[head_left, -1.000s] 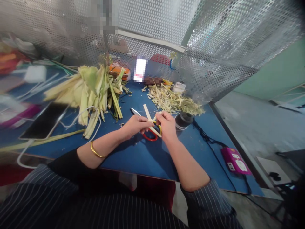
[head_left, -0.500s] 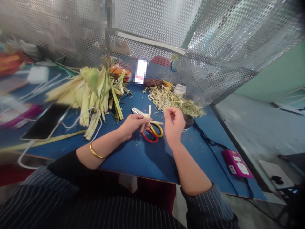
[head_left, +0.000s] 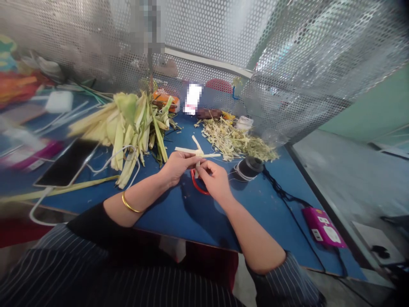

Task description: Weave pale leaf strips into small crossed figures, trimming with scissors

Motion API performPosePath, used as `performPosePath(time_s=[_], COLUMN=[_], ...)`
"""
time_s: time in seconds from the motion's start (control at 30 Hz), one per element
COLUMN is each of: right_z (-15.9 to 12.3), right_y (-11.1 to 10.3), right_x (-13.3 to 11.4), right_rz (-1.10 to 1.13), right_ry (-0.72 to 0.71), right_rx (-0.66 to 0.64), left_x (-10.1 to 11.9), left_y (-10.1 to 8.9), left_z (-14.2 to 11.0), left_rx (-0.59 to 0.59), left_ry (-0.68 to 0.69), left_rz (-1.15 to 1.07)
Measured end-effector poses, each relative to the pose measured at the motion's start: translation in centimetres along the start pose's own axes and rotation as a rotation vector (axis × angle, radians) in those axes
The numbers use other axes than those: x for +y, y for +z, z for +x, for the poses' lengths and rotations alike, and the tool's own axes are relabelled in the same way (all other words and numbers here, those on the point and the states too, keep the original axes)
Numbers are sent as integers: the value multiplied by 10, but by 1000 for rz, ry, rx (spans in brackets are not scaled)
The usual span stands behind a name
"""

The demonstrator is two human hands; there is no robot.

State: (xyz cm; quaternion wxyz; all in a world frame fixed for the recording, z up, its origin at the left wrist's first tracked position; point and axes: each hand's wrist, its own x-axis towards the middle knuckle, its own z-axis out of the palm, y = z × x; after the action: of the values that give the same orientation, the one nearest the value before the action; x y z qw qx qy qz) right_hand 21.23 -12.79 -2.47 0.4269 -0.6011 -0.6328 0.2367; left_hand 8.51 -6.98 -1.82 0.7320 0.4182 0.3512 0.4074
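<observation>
Between finger and thumb, my left hand (head_left: 177, 167) pinches a cross of pale, folded corn husk strips (head_left: 199, 152), its arms sticking out several ways. My right hand (head_left: 216, 178) is closed at the lower arm of the same cross, fingertips touching it just below the knot. A thin white thread runs out to the right of the cross. Beneath the hands lie scissors; only the red handle loop (head_left: 198, 186) shows, the rest being covered. To the right of my right hand rests a dark spool (head_left: 250, 167) wound with white thread.
Corn husks (head_left: 128, 115) are heaped at back left, and husk scraps (head_left: 230, 136) at back right. A black phone (head_left: 68, 162) with a white cable lies left. A purple power strip (head_left: 324, 228) and black cords sit right. Perforated sheeting (head_left: 217, 25) stands behind the blue table (head_left: 204, 226).
My right hand has moved left and down from beside the spool to the lower arm of the cross, uncovering the spool. The scissors' yellow loop is now hidden. The view has shifted slightly.
</observation>
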Motion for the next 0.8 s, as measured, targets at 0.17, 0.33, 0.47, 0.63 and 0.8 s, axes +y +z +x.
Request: performPosePath(time_s=[0.17,0.33,0.47,0.63,0.8], right_z=[-3,-5,0,9,4], right_y=[-1,-6,-19,-23,-12], right_x=[-8,-10,-5,6,1], right_rz=[-23,-170,-406,-432,-477], right_ry=[-7,-125,-280,-204,-185], right_rx=[-116,-58,379,175,91], left_x=[-1,0,4,6,1], left_y=[-4,-6,-6,-4,-3], left_z=[2,3,2,-1,-1], left_rx=[16,23,26,-20,-11], left_ry=[20,28,24,-9,131], left_rz=[13,26,57,110,228])
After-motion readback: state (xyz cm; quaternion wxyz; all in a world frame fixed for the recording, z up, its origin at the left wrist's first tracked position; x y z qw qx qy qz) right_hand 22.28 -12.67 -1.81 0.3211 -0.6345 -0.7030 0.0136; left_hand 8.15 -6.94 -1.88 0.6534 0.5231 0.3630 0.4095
